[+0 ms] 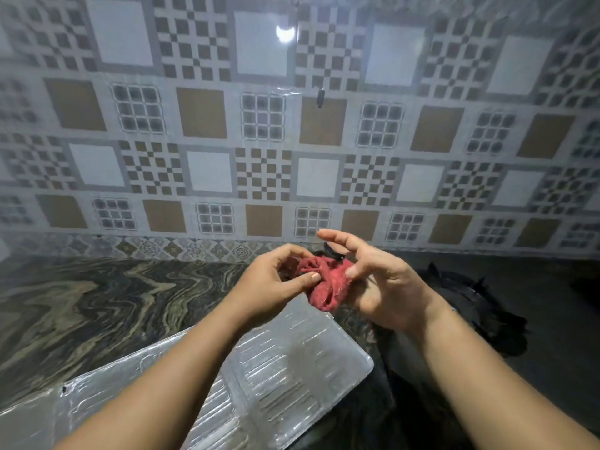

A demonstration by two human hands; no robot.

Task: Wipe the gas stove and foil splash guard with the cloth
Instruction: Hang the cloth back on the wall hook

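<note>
- Red cloth (326, 284), bunched, hangs between both hands, long axis running down from the fingers.
- Left hand (276, 284) pinches it; right hand (380, 284) grips it with the thumb.
- Ribbed foil splash guard (292, 362) lies flat beneath the forearms on a swirled stone counter (97, 297); patterned tile wall (292, 125) beyond.

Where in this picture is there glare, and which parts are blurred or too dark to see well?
Head view: a lamp's glare spot sits on the glossy wall tiles; tiles blur toward the side edges; the foil sheet glints; the stove at right is dark, detail lost; the cloth is clear.
</note>
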